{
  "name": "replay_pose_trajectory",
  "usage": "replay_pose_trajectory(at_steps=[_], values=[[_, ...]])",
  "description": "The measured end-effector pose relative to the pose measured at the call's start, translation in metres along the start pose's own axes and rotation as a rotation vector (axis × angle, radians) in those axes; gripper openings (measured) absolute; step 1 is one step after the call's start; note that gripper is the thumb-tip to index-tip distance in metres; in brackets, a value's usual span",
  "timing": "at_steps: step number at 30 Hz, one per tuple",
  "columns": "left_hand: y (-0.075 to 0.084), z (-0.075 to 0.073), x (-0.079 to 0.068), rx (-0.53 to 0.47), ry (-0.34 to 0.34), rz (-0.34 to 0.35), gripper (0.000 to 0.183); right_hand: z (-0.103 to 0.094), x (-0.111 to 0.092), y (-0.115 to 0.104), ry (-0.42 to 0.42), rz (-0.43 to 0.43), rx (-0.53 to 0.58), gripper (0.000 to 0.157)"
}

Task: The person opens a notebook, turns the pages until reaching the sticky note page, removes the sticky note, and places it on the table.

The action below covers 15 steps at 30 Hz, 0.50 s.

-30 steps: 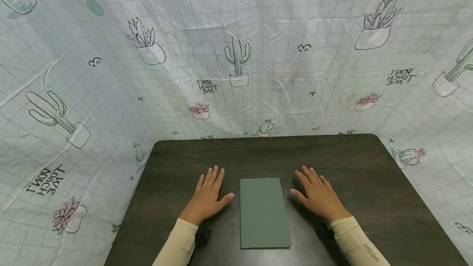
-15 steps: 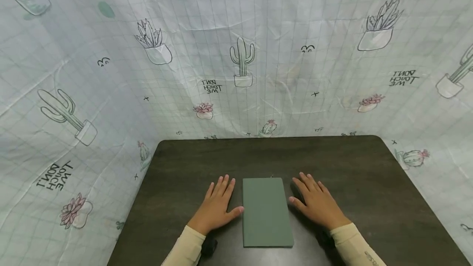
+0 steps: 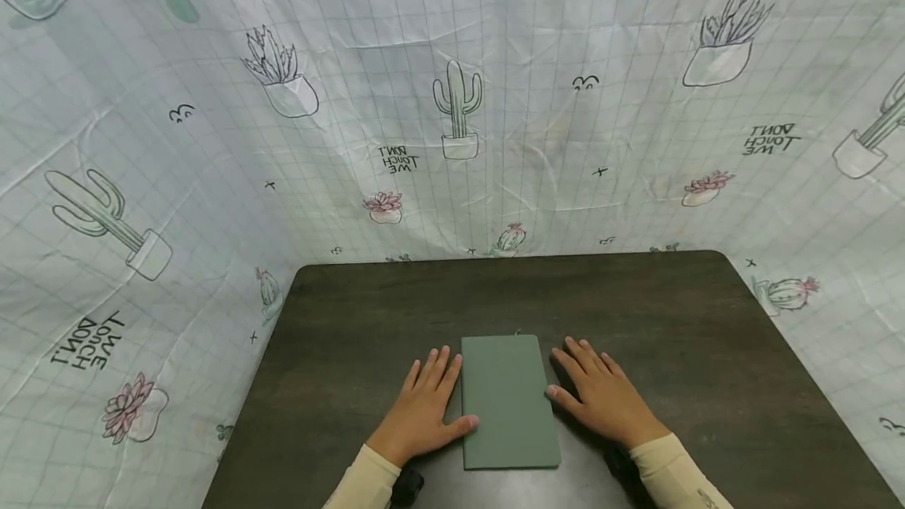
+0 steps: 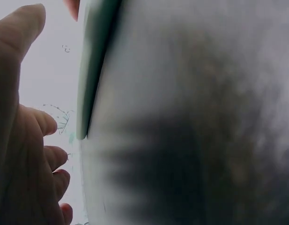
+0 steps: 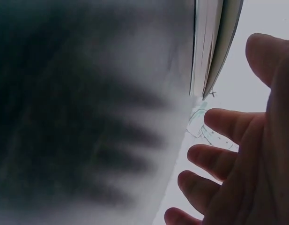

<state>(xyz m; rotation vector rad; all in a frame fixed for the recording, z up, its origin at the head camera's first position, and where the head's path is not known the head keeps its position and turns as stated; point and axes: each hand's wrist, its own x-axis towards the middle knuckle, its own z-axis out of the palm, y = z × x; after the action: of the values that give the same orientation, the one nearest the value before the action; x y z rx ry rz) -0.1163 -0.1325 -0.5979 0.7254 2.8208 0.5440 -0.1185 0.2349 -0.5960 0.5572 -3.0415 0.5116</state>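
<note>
A green hardcover notebook (image 3: 509, 403) lies closed on the dark table, between the two hands. My left hand (image 3: 423, 415) is at its left side with straight, spread fingers, and the thumb overlaps the left edge of the cover. In the left wrist view the notebook's smooth spine (image 4: 90, 79) shows beyond that hand. On the other side my right hand (image 3: 601, 399) hovers with fingers spread, thumb tip close to the right edge. The right wrist view shows page edges (image 5: 210, 42) between the covers, with the right fingers (image 5: 224, 124) apart from them.
The dark wooden table (image 3: 382, 301) has rounded far corners. A white cloth (image 3: 537, 124) printed with cacti and a grid hangs behind it and along both sides. Dark wrist devices sit under both pale sleeves (image 3: 679, 466).
Both hands have moved toward the notebook and slightly nearer the person. The left thumb now overlaps the cover, and the right thumb has come closer to the edge. The notebook stays in place.
</note>
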Motion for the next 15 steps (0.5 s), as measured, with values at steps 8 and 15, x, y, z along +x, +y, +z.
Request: replay_pose_trajectory(at_steps=[8,15], values=[[0.016,0.001,-0.007,0.043,-0.037,0.023,0.105,0.001,-0.005,-0.006,-0.039,0.002,0.016,0.079],[0.033,0.009,-0.009,0.092,-0.074,0.078,0.118,0.0,-0.01,-0.013,-0.078,0.003,0.029,0.082]])
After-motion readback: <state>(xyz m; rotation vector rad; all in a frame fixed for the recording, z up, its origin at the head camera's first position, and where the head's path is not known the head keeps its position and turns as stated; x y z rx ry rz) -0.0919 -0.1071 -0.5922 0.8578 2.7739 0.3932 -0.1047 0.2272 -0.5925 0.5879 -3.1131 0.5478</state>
